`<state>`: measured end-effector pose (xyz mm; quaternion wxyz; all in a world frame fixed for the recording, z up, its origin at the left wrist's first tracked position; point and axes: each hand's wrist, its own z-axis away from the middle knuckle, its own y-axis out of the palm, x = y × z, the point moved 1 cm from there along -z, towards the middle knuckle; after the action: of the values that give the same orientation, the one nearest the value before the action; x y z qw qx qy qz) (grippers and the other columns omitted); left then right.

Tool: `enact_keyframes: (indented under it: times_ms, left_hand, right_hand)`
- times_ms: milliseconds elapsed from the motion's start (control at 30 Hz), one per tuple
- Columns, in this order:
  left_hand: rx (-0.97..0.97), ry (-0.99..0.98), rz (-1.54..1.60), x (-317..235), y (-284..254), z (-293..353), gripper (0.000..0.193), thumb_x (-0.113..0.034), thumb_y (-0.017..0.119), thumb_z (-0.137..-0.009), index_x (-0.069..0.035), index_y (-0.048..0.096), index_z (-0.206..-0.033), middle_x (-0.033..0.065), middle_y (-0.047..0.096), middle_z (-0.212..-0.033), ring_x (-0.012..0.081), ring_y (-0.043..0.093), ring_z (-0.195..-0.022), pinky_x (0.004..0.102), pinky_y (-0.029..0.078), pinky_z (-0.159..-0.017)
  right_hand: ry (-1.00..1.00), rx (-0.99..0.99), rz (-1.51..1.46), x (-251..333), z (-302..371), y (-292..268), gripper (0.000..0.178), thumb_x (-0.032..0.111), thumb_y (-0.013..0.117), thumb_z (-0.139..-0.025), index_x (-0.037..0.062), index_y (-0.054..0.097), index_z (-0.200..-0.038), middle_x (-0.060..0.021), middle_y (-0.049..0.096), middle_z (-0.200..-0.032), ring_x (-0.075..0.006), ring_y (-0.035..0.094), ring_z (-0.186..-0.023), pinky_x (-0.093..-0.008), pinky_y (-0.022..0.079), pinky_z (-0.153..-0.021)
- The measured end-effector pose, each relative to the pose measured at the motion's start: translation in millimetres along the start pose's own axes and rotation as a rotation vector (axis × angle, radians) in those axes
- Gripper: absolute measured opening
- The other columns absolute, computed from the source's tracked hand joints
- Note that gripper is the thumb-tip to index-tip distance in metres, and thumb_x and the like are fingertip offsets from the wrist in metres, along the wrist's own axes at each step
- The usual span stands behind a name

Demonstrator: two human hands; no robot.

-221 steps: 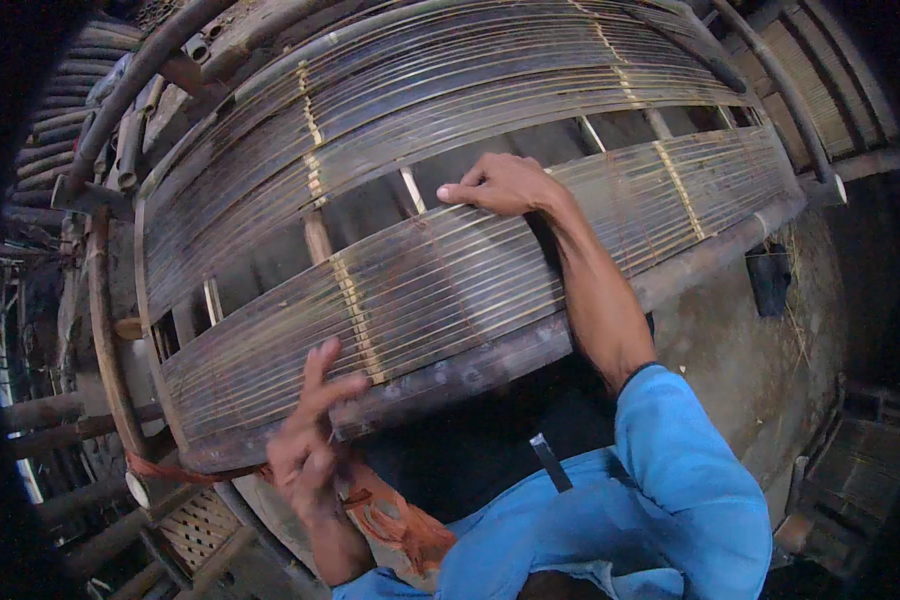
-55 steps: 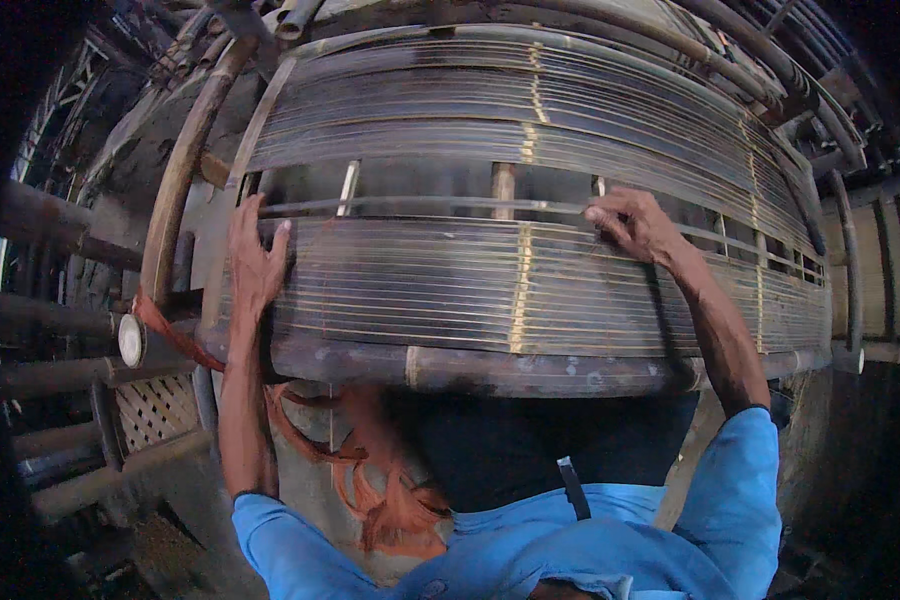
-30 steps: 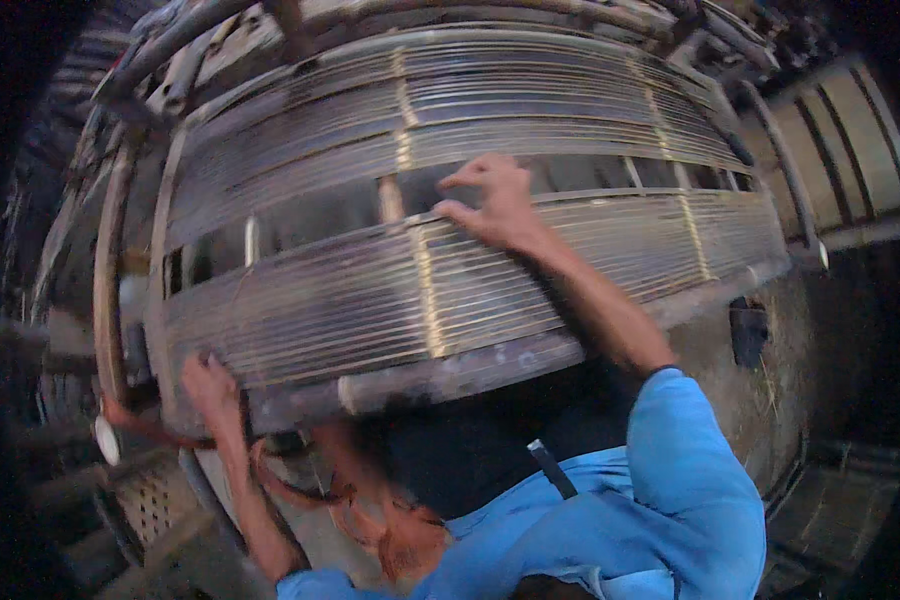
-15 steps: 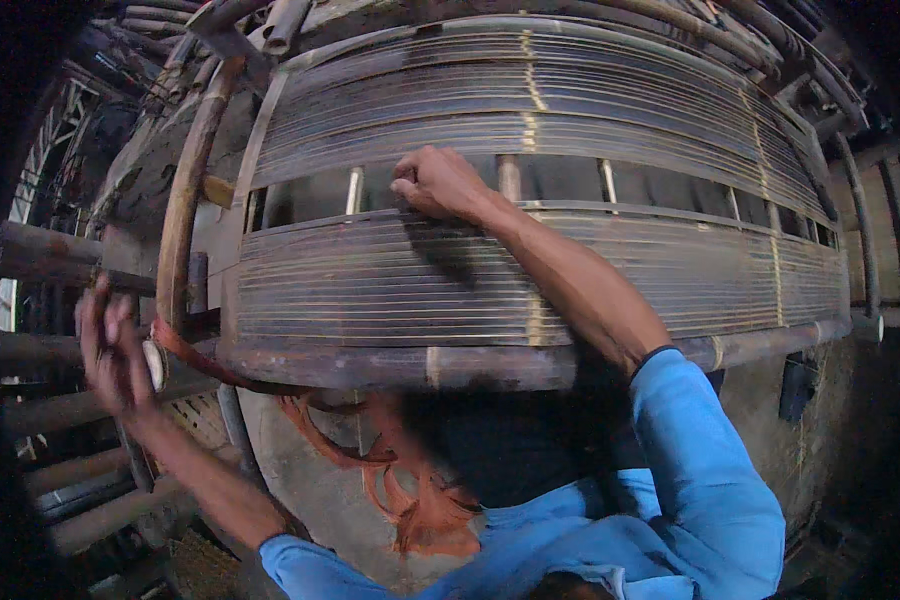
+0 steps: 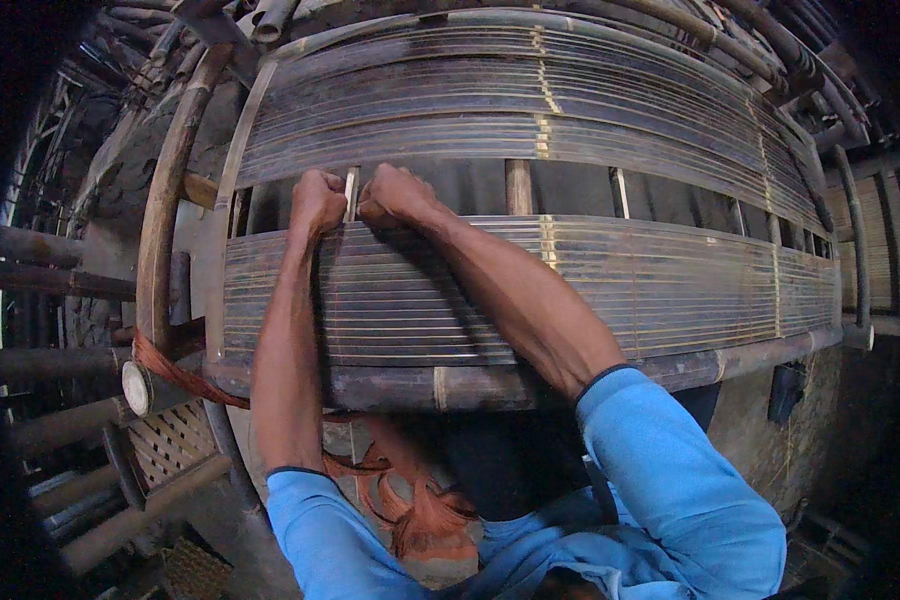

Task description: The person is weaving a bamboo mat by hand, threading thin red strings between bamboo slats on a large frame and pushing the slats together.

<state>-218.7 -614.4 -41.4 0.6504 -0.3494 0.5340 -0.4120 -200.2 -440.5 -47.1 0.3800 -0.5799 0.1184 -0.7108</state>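
In front of me stands a wide bamboo frame carrying bands of close, parallel strands, dark with thin pale lines. An open gap crosses the frame between the upper and lower bands. My left hand is closed in a fist at the left part of this gap, just left of a pale upright stick. Right of the same stick my right hand is also closed, the two hands a short way apart. Whatever sits between the fingers of either hand is hidden or too fine to make out.
A thick bamboo pole runs along the frame's near edge. Reddish-brown strips wrap its left end, and more orange strips hang below. Another bamboo post rises at the left. A dark container hangs at the right.
My left hand has come from beyond the frame's left end to the gap and closed beside the stick. My right hand has shifted slightly left and down.
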Motion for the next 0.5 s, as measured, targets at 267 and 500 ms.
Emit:
enact_keyframes:
  times_ms: [267,500]
  left_hand:
    - [-0.057,0.002,-0.194,-26,-56,37,0.033,-0.024,0.073,-0.083,-0.009,0.076,-0.112,0.0221,0.075,-0.104,0.032,0.073,-0.079,0.0423,0.059,-0.068]
    - [0.211,-0.035,1.243,-27,-51,79,0.074,0.008,0.055,-0.09,-0.007,0.033,-0.159,0.0108,0.074,-0.106,0.0055,0.051,-0.06,0.0198,0.036,-0.041]
  right_hand:
    - [-0.251,-0.276,0.07,-12,7,-1,0.03,0.034,0.071,-0.086,0.0122,0.079,-0.104,-0.0214,0.074,-0.096,-0.0424,0.071,-0.093,-0.0496,0.057,-0.084]
    - [-0.619,-0.341,-0.331,14,44,-25,0.022,0.022,0.07,-0.093,0.0055,0.078,-0.105,-0.0188,0.074,-0.088,-0.0295,0.073,-0.079,-0.0399,0.057,-0.075]
